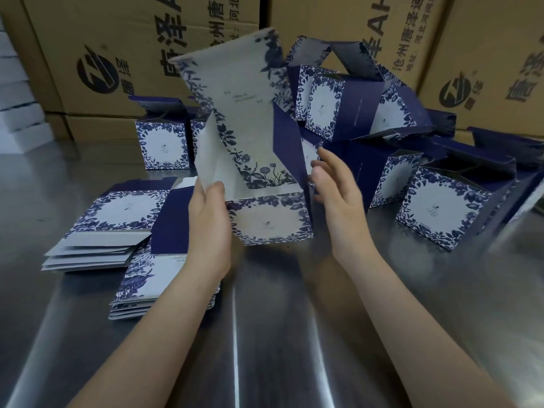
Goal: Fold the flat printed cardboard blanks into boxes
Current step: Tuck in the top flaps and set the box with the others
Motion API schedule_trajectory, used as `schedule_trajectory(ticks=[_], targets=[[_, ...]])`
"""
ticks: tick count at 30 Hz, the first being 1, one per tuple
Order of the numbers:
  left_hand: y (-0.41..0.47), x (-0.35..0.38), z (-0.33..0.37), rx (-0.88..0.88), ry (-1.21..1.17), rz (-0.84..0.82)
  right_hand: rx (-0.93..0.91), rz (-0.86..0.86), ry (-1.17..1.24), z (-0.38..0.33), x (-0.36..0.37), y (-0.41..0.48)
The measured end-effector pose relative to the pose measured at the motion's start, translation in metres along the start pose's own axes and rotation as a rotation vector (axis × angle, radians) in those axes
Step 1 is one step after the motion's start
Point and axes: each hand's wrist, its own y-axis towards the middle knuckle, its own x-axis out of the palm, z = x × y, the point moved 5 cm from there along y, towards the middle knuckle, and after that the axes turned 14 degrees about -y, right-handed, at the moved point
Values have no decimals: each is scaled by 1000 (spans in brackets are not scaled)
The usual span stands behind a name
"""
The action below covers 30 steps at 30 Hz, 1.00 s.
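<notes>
Over the bench (265, 334) a blank (250, 134) is being opened: gripped by the left hand (209, 214), touched by the right hand's (335, 195) relaxed fingers; flaps probably to be tucked next

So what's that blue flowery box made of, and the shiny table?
The box looks like thin cardboard with a smooth printed face: it bends along sharp creases, and its inner side is plain greyish white. The table looks like brushed metal, probably stainless steel: it is silvery, with streaky reflections of light.
</notes>
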Motion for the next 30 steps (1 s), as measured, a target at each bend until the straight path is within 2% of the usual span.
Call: schedule_trajectory(ticks=[3, 5, 12, 15, 18, 22, 25, 30], targets=[[-5, 2, 1, 25, 69, -3, -101, -174, -36, -6, 13, -6], [-6, 3, 2, 70, 100, -26, -113, -207, -96, -6, 17, -9], [-5, 6, -5, 44, 141, -115, -127, -53, -107, -5, 14, -10], [-8, 10, -11, -40, 133, -119, -89, -57, -95, 0, 16, -12], [-10, 11, -21, -138, 59, -55, -56, -60, -87, 6, 19, -13], [-12, 11, -19, -69, 29, -52, -44, -26, -205, 6, 20, -12], [-9, 7, -21, -8, 32, -69, -180, 101, -368, -12, 19, -22], [-12, 8, -24, 33, 82, -97, -681, 355, -427, -54, 24, -51]])
